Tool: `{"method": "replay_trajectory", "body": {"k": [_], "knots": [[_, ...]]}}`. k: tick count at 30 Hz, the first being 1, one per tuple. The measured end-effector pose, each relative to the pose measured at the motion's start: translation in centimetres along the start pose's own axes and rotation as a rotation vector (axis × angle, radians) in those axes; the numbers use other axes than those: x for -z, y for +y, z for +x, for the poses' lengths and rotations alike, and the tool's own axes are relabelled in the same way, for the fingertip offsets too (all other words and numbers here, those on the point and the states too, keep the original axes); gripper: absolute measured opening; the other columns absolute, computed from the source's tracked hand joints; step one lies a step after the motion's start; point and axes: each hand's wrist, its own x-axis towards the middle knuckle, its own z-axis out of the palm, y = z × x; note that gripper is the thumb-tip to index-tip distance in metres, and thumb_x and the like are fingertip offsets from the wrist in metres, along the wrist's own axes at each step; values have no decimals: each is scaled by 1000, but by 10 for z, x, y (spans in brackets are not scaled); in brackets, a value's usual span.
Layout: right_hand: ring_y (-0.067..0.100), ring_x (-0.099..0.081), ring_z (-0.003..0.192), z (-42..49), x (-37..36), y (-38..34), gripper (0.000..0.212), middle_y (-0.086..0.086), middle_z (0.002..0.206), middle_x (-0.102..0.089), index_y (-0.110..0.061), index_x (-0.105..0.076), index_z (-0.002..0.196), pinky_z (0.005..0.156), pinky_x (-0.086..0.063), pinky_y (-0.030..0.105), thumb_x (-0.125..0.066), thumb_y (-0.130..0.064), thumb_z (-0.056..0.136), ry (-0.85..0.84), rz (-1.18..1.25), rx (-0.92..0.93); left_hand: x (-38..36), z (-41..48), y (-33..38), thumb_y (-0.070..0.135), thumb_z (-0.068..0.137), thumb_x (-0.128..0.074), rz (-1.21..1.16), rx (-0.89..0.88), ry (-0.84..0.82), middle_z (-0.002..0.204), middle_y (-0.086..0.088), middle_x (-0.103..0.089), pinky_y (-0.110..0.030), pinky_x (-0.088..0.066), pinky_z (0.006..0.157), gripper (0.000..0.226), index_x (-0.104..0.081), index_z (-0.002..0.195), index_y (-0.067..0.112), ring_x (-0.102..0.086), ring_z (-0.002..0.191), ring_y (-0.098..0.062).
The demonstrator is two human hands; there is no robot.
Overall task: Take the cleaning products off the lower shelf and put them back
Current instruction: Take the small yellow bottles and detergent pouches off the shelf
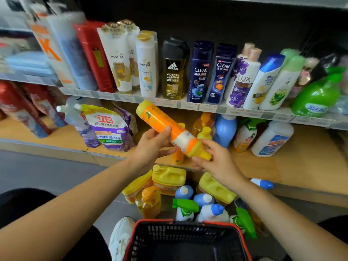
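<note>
Lower shelf: a flat, pale wood-look board. A glossy soft pouch, a rounded blue bottle, a green-trigger spray bottle and a tilted white bottle stand on it.
Upper shelf: a thin grey edge carrying a row of smooth plastic shampoo bottles.
Basket: black plastic mesh walls with a red rim, at the bottom of the view.
Jugs: squat yellow plastic with moulded handles, on the floor between basket and lower shelf, among blue-capped and green-trigger bottles.
Orange bottle: a long, smooth cylinder with a yellow base and a tapered yellow cap, held slanting in the air in front of the lower shelf, cap end down to the right.
Left hand: its grip curls around the bottle's middle, thumb on top.
Right hand: its grip pinches the cap end.
</note>
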Motion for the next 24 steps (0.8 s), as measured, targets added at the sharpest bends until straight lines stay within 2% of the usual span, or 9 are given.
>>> {"method": "replay_trajectory", "body": {"k": [2,4,7,11,13,16,19,22,24], "knots": [[21,-76,78,1,2,-2,41,5,104,-75,-32,-58,122,71,-62,39,-74,-18,87,50,-137,66,8,0,-5,47,97,-58,125,115,27,114,-9,-74,-34,-63,72,41,-58,122,15,-76,95,-28],[14,-75,71,4,3,-6,35,-1,90,-75,-44,-56,114,70,-62,36,-73,-26,89,67,-268,110,19,0,-12,58,97,-51,310,192,37,114,-8,-73,-33,-62,72,49,-57,123,17,-76,91,-28],[9,-72,66,13,-4,-13,30,-3,76,-73,-40,-57,111,69,-61,39,-72,-28,89,50,-402,129,38,-1,-24,62,97,-45,476,227,80,112,-8,-71,-28,-59,66,53,-55,122,17,-75,86,-25],[15,-69,72,29,-17,-26,26,-3,77,-69,-23,-63,113,72,-58,46,-70,-32,90,30,-545,161,63,2,-33,55,98,-51,779,94,165,94,-4,-74,-39,-63,79,47,-70,100,12,-73,81,-17],[20,-66,80,41,-26,-35,25,-3,84,-67,-22,-63,111,74,-55,46,-69,-36,90,23,-633,204,77,3,-29,54,98,-53,991,15,207,87,-2,-74,-39,-60,77,44,-73,93,15,-70,77,-14],[16,-61,81,62,-40,-51,22,-6,85,-65,-22,-63,102,71,-51,38,-68,-39,90,-2,-726,302,100,5,-11,51,97,-56,1205,-74,215,91,0,-71,-37,-55,70,38,-74,99,18,-65,80,-15],[16,-60,80,88,-58,-61,20,-7,82,-64,-26,-60,98,68,-48,33,-69,-42,90,-75,-802,338,120,13,14,43,98,-59,1296,-158,239,93,3,-67,-27,-48,62,29,-74,106,20,-60,84,-14],[14,-58,81,118,-83,-64,17,-12,81,-60,-31,-57,93,67,-43,28,-70,-42,88,-141,-854,342,138,25,39,39,99,-59,1308,-175,241,95,2,-71,-25,-49,62,24,-72,106,21,-66,86,-15],[15,-57,82,137,-99,-63,17,-11,82,-59,-33,-56,91,69,-43,29,-71,-40,87,-174,-883,342,148,32,48,38,98,-61,1298,-163,201,103,0,-71,-28,-53,69,23,-71,109,21,-66,94,-17]]}}
